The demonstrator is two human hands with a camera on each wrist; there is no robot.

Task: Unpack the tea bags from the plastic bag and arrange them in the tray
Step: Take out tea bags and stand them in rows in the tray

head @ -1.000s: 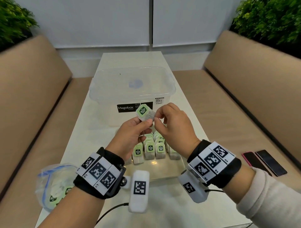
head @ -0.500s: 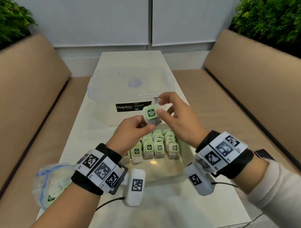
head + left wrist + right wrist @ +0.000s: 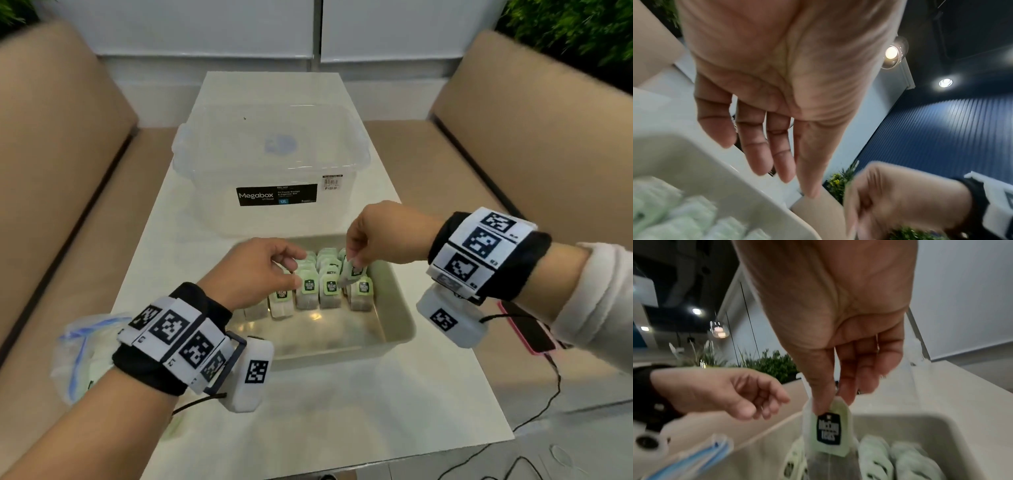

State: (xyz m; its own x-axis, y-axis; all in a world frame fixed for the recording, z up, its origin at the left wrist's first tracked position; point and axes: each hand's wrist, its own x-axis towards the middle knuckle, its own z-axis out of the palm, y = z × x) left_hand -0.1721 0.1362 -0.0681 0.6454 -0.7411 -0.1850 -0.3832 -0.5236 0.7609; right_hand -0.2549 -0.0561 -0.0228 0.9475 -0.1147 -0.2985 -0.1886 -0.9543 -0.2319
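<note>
1. The right hand is pinching a tea bag by its top between thumb and fingertips, dangling it over the rightmost row in the tray.
2. The left hand is hovering over the tray's left rows, fingers loosely relaxed, holding nothing.
3. Rows of tea bags are standing upright, filling the tray's far half; the near half is lying bare.
4. The plastic bag is lying at the table's left edge.
5. The held tag is reading "McCoy teas"; the clear box behind the tray is showing "Megabox".
</note>
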